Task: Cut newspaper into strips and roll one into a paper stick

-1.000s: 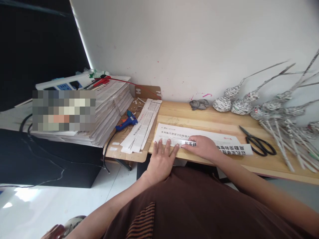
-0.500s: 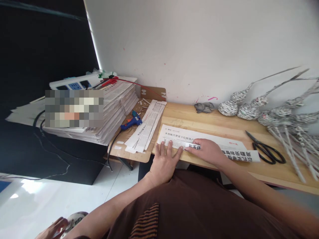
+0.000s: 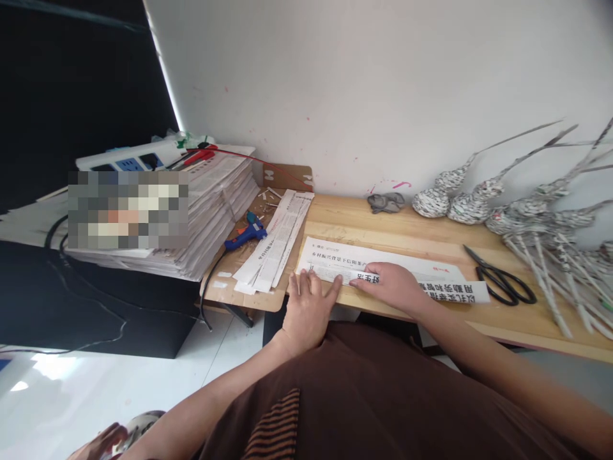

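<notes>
A newspaper strip (image 3: 407,258) lies lengthwise along the front of the wooden table. Over its near side runs a second strip with large black characters (image 3: 479,292), its near edge curled or folded over. My right hand (image 3: 390,285) is closed on this large-lettered strip around its middle, thumb and fingers pinching the paper. My left hand (image 3: 307,306) rests flat with fingers spread, its fingertips on the left end of the paper. Just right of the strip's right end lie black-handled scissors (image 3: 507,284), blades slightly apart.
Cut newspaper strips (image 3: 275,249) and a blue glue gun (image 3: 244,234) lie on a cardboard sheet (image 3: 268,301) at the left. Beyond stands a tall newspaper stack (image 3: 230,198) bearing a power strip (image 3: 129,160). Woven paper gourds (image 3: 433,201), paper sticks (image 3: 550,287) and a grey cloth (image 3: 387,203) lie along the right and back.
The whole view has shifted slightly, so things appear a little further left. Both hands keep nearly the same places on the paper.
</notes>
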{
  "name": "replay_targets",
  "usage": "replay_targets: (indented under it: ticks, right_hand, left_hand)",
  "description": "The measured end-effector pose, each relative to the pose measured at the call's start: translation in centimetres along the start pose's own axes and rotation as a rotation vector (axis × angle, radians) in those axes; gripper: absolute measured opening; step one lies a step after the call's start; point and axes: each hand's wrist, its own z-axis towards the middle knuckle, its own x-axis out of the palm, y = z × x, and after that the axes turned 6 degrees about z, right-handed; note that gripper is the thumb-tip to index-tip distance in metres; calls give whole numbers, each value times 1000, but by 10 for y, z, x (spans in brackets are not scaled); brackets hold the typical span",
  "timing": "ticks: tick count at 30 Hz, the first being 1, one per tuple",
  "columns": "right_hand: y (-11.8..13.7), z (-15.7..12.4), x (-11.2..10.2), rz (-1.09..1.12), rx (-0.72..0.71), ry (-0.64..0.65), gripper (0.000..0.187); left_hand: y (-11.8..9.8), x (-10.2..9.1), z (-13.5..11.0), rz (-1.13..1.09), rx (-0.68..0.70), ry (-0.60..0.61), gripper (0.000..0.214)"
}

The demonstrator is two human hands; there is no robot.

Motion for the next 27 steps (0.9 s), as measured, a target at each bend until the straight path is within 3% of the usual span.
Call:
replay_targets:
  ticks: [6, 13, 27]
  right_hand:
    - [2, 0, -2, -3, -19, 1, 43]
    - [3, -1, -3, -23, -14, 19, 45]
    - [-4, -3, -16, -34, 4, 91, 48]
  left_hand:
    - [3, -2, 1, -49, 28, -21, 53]
    - [1, 12, 11, -117, 243, -99, 50]
    - [-1, 3, 18, -104, 273, -24, 72]
